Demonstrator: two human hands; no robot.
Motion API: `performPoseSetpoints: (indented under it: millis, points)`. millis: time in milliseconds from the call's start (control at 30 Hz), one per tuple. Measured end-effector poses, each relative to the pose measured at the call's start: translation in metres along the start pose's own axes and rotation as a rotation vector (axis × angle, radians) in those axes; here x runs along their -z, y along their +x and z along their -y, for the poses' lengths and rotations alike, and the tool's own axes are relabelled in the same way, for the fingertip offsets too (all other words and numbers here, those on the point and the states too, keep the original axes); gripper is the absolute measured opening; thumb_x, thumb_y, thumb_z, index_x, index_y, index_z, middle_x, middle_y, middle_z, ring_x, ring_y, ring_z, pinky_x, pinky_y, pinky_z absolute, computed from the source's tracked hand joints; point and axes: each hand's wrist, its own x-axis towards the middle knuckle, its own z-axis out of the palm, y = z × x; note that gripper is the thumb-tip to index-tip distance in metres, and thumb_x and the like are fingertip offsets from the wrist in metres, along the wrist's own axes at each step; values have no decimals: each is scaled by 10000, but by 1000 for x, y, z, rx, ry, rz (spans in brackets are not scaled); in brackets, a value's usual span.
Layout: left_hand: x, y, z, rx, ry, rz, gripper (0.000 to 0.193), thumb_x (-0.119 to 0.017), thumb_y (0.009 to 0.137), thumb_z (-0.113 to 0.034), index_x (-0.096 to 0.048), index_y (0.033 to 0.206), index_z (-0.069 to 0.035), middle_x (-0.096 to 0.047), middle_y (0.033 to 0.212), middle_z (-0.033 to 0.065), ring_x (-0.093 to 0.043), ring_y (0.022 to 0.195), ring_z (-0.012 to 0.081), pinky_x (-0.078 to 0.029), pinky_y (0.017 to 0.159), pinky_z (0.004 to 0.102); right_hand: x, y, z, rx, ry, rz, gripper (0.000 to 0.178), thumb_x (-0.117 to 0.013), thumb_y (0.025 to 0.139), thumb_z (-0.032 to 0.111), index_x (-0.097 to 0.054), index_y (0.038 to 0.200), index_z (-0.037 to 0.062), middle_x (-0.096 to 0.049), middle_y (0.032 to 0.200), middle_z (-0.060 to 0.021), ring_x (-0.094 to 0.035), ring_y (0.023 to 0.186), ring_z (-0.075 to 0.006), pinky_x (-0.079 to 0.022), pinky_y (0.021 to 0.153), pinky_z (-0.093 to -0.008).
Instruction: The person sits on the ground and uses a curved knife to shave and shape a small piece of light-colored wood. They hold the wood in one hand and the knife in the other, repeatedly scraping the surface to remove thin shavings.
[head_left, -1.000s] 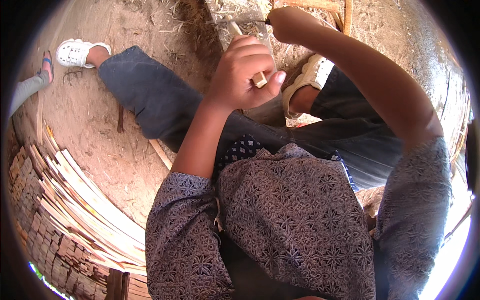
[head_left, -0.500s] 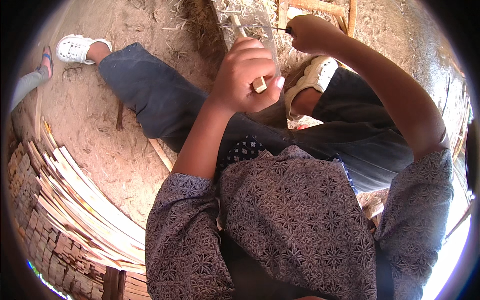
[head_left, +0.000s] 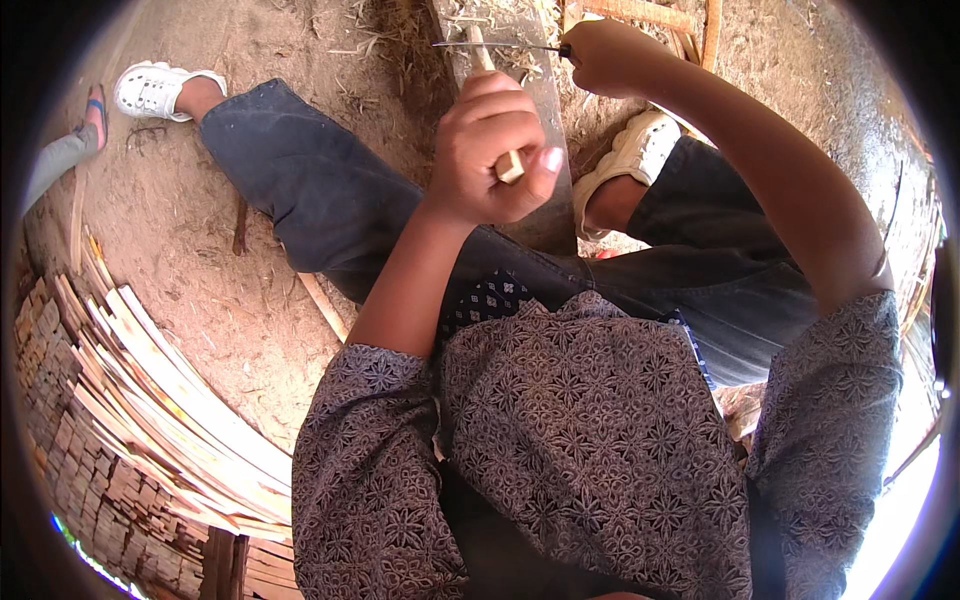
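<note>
My left hand (head_left: 493,150) is closed around a pale bamboo stick (head_left: 480,50) that points away from me, its near end showing under my thumb. My right hand (head_left: 605,55) grips the handle of a knife (head_left: 495,45) whose thin blade lies crosswise against the stick's far part. Both hands are held above a grey plank (head_left: 535,110) on the sandy ground between my legs. I sit with dark trousers and white shoes (head_left: 150,90) on.
A stack of pale split bamboo slats (head_left: 150,400) lies at my left on the ground. Wood shavings are scattered around the plank. Another person's foot in a sandal (head_left: 95,105) is at the far left. A wooden frame (head_left: 680,20) is at top right.
The view has shifted slightly. My right hand with the knife has moved a little to the right and up, and the blade now lies across the stick farther out.
</note>
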Motion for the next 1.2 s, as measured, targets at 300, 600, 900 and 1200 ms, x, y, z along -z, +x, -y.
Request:
performPoseSetpoints:
  millis: [300,600,900,1200]
  points:
    - [1,4,3,-3,-39,-64,317,-683,839,-225,-518,615,-75,-512,614,44,-500,647,220,-423,625,336,-29,62,-21,-43,-283,196,212,-702,845,175,-790,957,17,-762,953,-203,-752,906,-354,-594,767,-480]
    - [5,1,3,29,-68,-92,307,-676,840,-221,-522,625,-65,-520,625,53,-520,660,229,-438,639,346,5,-6,6,45,-32,23,169,-608,808,55,-703,925,-21,-715,891,-270,-711,870,-440,-553,778,-522]
    - [-1,3,0,-15,-2,-57,248,-630,838,-155,-517,661,-25,-513,649,73,-517,664,228,-445,645,351,-36,48,-32,-7,-130,103,218,-620,796,43,-707,960,-72,-715,924,-294,-721,899,-447,-571,781,-521]
    - [0,7,2,30,-48,-119,281,-674,821,-199,-532,627,-54,-521,620,65,-533,650,229,-445,626,337,-35,26,-34,69,-55,-49,186,-615,811,68,-696,921,-58,-707,856,-273,-707,844,-449,-553,745,-527]
